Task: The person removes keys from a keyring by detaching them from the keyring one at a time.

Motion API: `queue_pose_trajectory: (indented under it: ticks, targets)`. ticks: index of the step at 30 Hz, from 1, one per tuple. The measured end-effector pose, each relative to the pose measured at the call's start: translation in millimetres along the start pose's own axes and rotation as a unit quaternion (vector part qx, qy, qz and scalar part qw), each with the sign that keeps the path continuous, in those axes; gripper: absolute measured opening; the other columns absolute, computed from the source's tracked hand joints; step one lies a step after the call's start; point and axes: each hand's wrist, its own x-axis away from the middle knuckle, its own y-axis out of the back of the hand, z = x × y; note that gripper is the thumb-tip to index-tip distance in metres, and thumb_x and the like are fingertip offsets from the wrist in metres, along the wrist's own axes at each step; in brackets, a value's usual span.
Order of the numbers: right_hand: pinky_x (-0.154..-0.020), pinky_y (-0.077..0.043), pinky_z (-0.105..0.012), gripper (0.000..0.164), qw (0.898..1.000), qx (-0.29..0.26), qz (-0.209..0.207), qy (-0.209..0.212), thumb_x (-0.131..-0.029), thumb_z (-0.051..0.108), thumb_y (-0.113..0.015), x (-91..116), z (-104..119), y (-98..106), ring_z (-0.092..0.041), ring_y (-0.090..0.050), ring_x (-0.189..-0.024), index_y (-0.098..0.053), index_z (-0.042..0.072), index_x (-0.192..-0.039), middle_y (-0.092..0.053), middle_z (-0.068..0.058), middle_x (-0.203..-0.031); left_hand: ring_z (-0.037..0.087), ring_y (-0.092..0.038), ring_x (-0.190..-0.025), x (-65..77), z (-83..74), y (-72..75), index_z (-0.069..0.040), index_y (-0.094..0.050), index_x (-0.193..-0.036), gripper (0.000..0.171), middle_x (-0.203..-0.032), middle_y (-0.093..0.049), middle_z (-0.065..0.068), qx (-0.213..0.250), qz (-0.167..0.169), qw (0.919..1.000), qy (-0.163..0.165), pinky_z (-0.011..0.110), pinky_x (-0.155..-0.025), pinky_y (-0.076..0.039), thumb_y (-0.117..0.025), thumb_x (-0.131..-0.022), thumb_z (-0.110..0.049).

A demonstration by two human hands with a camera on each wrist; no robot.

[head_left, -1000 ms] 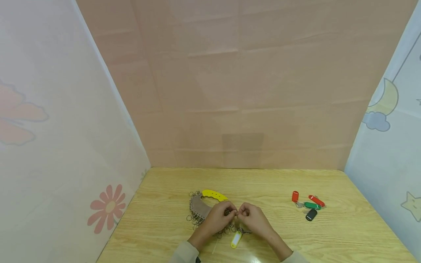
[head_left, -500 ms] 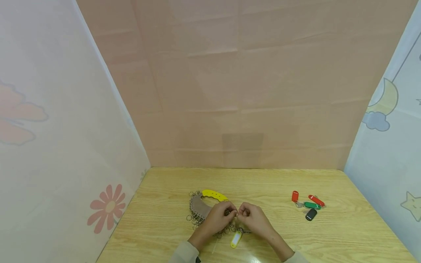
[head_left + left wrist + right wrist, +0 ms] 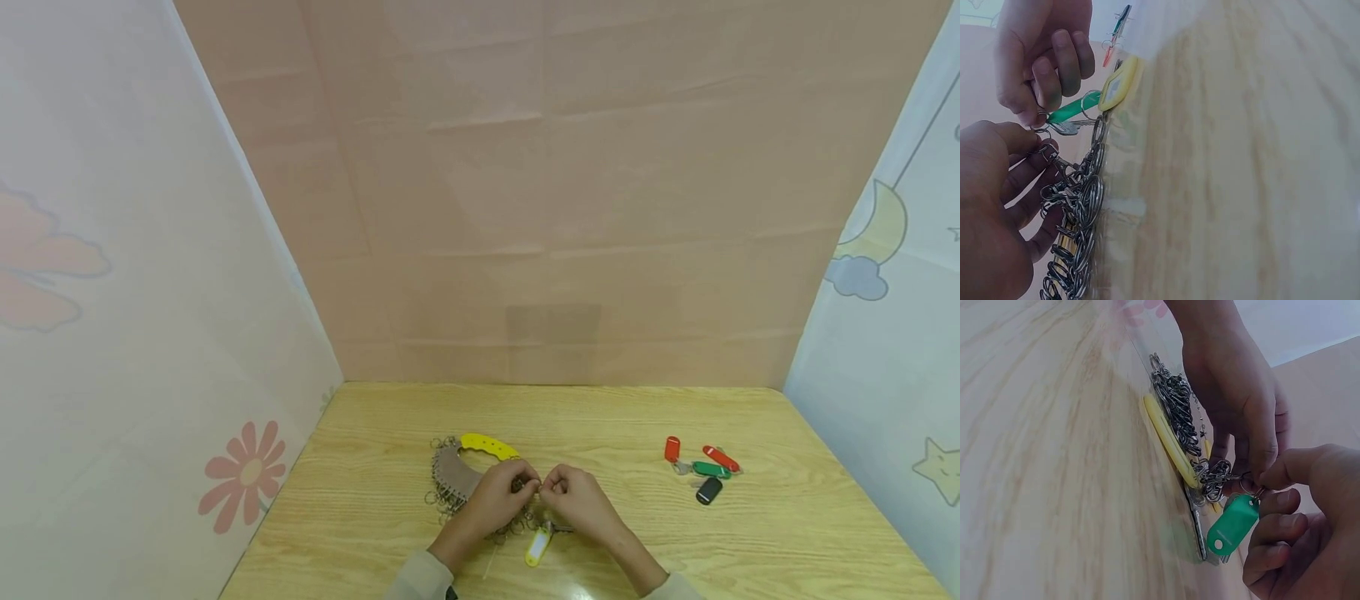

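A crescent-shaped grey plate (image 3: 454,468) with a yellow grip (image 3: 489,445) lies on the table, its curved edge lined with metal clips and split rings (image 3: 1088,200). My left hand (image 3: 497,498) rests over its right end and pinches a small split ring (image 3: 1247,482) between thumb and finger. Fingertip to fingertip with it, my right hand (image 3: 583,505) pinches the ring of a green key tag (image 3: 1234,524). That tag and a silver key (image 3: 1067,128) hang below the right fingers; in the head view the hand hides them. A yellow key tag (image 3: 537,547) lies just below both hands.
On the right of the wooden table (image 3: 360,408) lie loose key tags with keys: two red, one being this red tag (image 3: 672,449), a green tag (image 3: 711,470) and a black tag (image 3: 708,491). Cloth walls stand behind and at both sides, including the pink backdrop (image 3: 555,208).
Both hands stay joined at the fingertips, with only a slight shift of the right fingers. The plate and the loose tags stay where they were.
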Motion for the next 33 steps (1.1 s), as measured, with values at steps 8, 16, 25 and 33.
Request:
queue_pose_trajectory:
  ticks: [8,16,25,33]
  targets:
    - [-0.048,-0.032,-0.014,0.005,1.000,-0.003,-0.007,-0.008,-0.095,0.009,-0.066,-3,1,-2,-0.003,-0.040,-0.053,-0.068,0.004,-0.094,-0.054,0.003,-0.068,-0.006,-0.055,-0.083,-0.1,1.4,0.0,-0.020,-0.074,-0.106,0.009,-0.100,-0.071,-0.010,-0.001,-0.003,1.0000,0.000,0.019,-0.075,-0.051,-0.065,-0.108,-0.023]
    - [-0.050,-0.033,-0.015,0.006,1.000,0.003,-0.012,0.015,-0.097,0.008,-0.067,-1,6,2,0.000,-0.040,-0.054,-0.068,0.005,-0.092,-0.051,0.005,-0.067,-0.006,-0.057,-0.084,-0.1,2.7,0.8,-0.020,-0.074,-0.105,0.009,-0.100,-0.073,-0.008,-0.018,-0.011,0.9998,-0.006,0.020,-0.076,-0.051,-0.066,-0.107,-0.023]
    - [-0.051,-0.033,-0.016,0.005,0.999,0.012,-0.028,0.021,-0.098,0.008,-0.068,2,16,13,0.000,-0.039,-0.054,-0.071,0.005,-0.096,-0.050,0.006,-0.065,-0.007,-0.055,-0.082,-1.7,3.5,0.6,-0.020,-0.074,-0.106,0.009,-0.100,-0.072,-0.009,-0.014,0.001,0.9999,0.003,0.018,-0.075,-0.051,-0.065,-0.108,-0.024]
    - [-0.048,-0.030,-0.013,0.005,0.999,0.015,-0.028,0.020,-0.096,0.007,-0.067,4,16,19,0.000,-0.037,-0.051,-0.070,0.003,-0.097,-0.049,0.005,-0.064,-0.005,-0.057,-0.083,-0.2,-0.9,2.4,-0.017,-0.074,-0.105,0.009,-0.098,-0.073,-0.007,-0.016,-0.010,0.9997,-0.013,0.019,-0.076,-0.052,-0.067,-0.107,-0.022]
